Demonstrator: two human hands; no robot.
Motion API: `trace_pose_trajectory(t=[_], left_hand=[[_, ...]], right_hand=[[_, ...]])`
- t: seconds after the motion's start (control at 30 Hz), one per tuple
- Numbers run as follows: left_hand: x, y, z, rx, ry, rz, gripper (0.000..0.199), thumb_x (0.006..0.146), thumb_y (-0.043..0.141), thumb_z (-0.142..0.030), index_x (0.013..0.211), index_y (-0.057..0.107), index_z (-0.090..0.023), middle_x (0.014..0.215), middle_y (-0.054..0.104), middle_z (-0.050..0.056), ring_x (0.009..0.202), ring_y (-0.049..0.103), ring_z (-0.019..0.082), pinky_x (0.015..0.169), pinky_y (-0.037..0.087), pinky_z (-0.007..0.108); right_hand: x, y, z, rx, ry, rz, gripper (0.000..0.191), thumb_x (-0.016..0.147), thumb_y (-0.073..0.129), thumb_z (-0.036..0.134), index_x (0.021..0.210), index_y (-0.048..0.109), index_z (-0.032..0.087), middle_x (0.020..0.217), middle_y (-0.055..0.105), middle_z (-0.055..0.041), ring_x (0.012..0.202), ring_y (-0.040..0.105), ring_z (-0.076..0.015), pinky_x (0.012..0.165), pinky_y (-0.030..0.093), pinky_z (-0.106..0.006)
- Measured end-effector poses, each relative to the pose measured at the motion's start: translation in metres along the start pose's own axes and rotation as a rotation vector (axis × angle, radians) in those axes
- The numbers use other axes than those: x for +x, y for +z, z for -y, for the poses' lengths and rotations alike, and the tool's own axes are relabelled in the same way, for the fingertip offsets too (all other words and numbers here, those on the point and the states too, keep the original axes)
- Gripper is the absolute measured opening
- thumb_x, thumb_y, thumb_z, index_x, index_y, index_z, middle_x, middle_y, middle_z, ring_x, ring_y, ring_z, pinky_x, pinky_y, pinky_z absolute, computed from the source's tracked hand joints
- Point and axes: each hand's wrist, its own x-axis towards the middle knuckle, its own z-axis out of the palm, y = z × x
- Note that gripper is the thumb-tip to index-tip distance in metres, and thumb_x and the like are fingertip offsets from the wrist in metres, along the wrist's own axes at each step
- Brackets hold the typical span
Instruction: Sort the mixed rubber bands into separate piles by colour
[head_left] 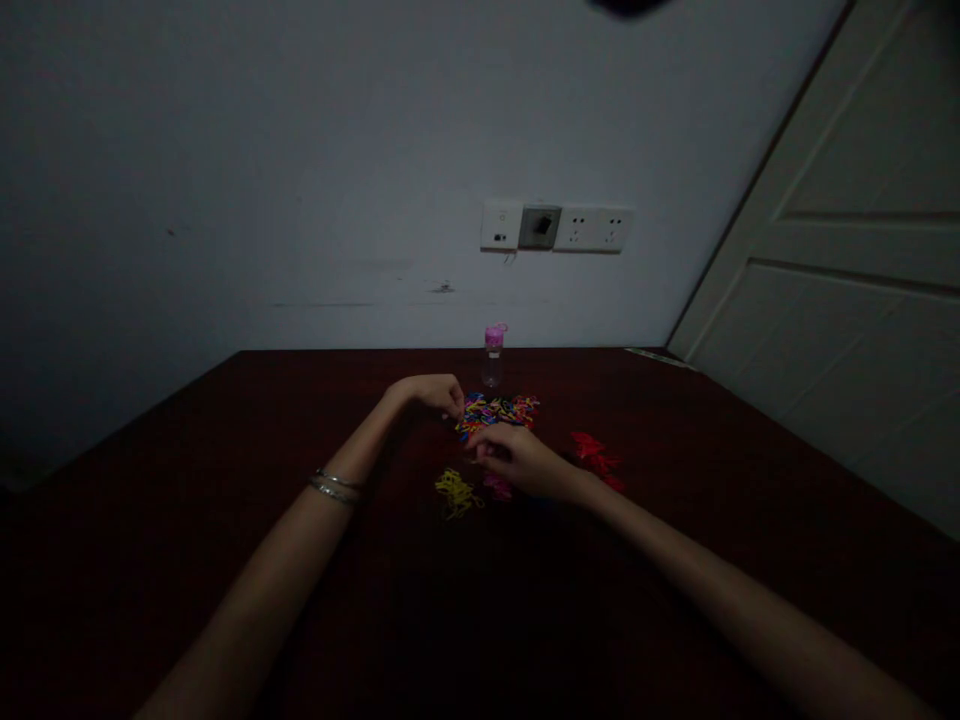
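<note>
A mixed pile of small coloured rubber bands [499, 408] lies on the dark table. At its left edge my left hand [444, 393] rests with fingers curled together; whatever is between them is hidden. My right hand [517, 457] is closed in a pinch just in front of the pile, with what looks like a thin yellow rubber band at the fingertips. Nearer to me sits a heap of yellow rubber bands [454, 493]. Pink rubber bands [497, 487] show partly beneath my right hand. To the right of that hand is a group of red rubber bands [596, 458].
Behind the pile a clear small bottle with a pink cap [493, 352] stands upright. The dark red table [300, 420] meets a pale wall with socket plates [556, 228]. A white door [847, 250] is on the right. The light is dim.
</note>
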Motion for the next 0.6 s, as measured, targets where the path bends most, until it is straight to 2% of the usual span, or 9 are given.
trace_pose_trajectory(t=[0.1,0.2,0.37,0.5,0.6], left_hand=[[0.000,0.004,-0.008,0.064,-0.050,0.072,0.015,0.056,0.061,-0.020,0.068,0.066,-0.012,0.052,0.056,-0.001,0.049,0.044,0.008,0.047,0.031,0.019],[0.001,0.009,-0.015,0.114,-0.094,0.141,0.015,0.055,0.063,-0.021,0.067,0.066,-0.012,0.051,0.056,-0.001,0.050,0.045,0.009,0.048,0.032,0.020],[0.004,0.018,-0.020,0.188,-0.169,0.163,0.015,0.050,0.068,-0.023,0.061,0.065,-0.012,0.049,0.054,-0.001,0.049,0.045,0.010,0.049,0.035,0.022],[0.007,0.021,-0.017,0.168,-0.138,0.129,0.015,0.049,0.070,-0.023,0.058,0.063,-0.013,0.048,0.054,0.000,0.047,0.044,0.010,0.048,0.034,0.022],[0.011,0.022,-0.012,0.135,-0.122,0.108,0.015,0.049,0.070,-0.022,0.059,0.064,-0.014,0.049,0.054,0.000,0.048,0.045,0.010,0.049,0.034,0.022]], right_hand=[[-0.003,0.011,0.013,-0.026,-0.036,0.086,0.022,0.076,0.050,0.013,0.095,0.060,0.017,0.079,0.062,-0.0029,0.070,0.054,-0.0115,0.066,0.041,-0.022],[-0.003,0.006,0.015,0.002,-0.041,0.106,0.023,0.074,0.052,0.014,0.096,0.059,0.016,0.082,0.062,-0.0033,0.071,0.054,-0.0112,0.065,0.042,-0.022],[0.002,-0.021,-0.005,0.057,0.065,-0.027,0.020,0.075,0.050,0.017,0.093,0.060,0.016,0.077,0.060,-0.0017,0.066,0.052,-0.0103,0.062,0.042,-0.023],[0.000,-0.043,-0.029,0.127,0.222,-0.147,0.021,0.074,0.049,0.021,0.091,0.060,0.015,0.076,0.059,-0.0022,0.067,0.052,-0.0112,0.062,0.043,-0.024],[-0.004,-0.054,-0.045,0.165,0.284,-0.198,0.023,0.072,0.050,0.023,0.091,0.060,0.013,0.075,0.059,-0.0025,0.066,0.053,-0.0115,0.060,0.043,-0.024]])
